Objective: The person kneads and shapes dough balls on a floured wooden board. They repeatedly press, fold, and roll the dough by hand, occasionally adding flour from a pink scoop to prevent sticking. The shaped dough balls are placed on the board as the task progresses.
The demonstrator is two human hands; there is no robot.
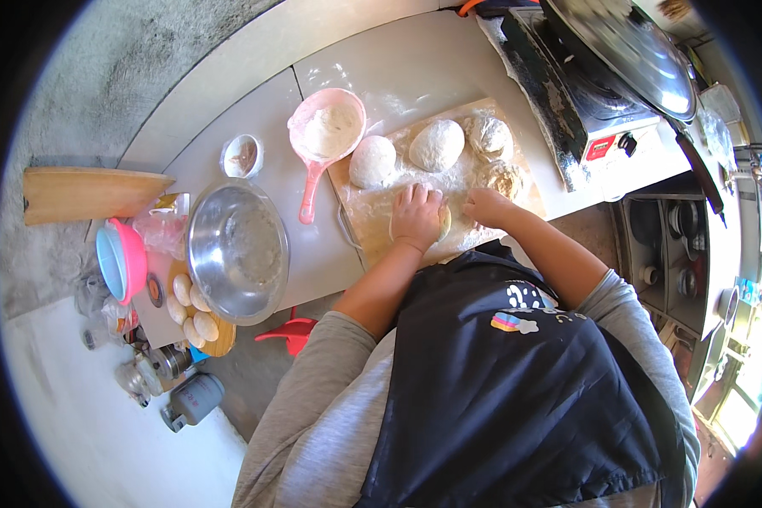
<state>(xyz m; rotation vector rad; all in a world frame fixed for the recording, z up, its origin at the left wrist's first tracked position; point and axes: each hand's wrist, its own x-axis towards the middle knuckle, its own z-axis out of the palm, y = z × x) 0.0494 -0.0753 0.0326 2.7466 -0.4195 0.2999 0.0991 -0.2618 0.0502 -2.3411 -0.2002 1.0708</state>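
Note:
My left hand (418,213) curves over a lump of dough (445,222) at the near side of a floured wooden board (362,209), gripping it. Just to its right, my right hand (490,208) has its fingers curled over the board; whether they hold anything is hidden. Along the board's far side sit a smooth dough ball (373,162) and a larger floured one (437,146). Two rougher lumps lie at the right, one pale dough lump (490,138) and one yellowish-brown dough lump (503,179) close beyond my right hand.
A pink plastic dipper (314,181) containing flour touches the board's left. Farther left stand a small white bowl (227,159), a steel basin (228,235) and several pale oval pieces (193,308). A gas stove (600,124) and a wok lid (635,54) occupy the right.

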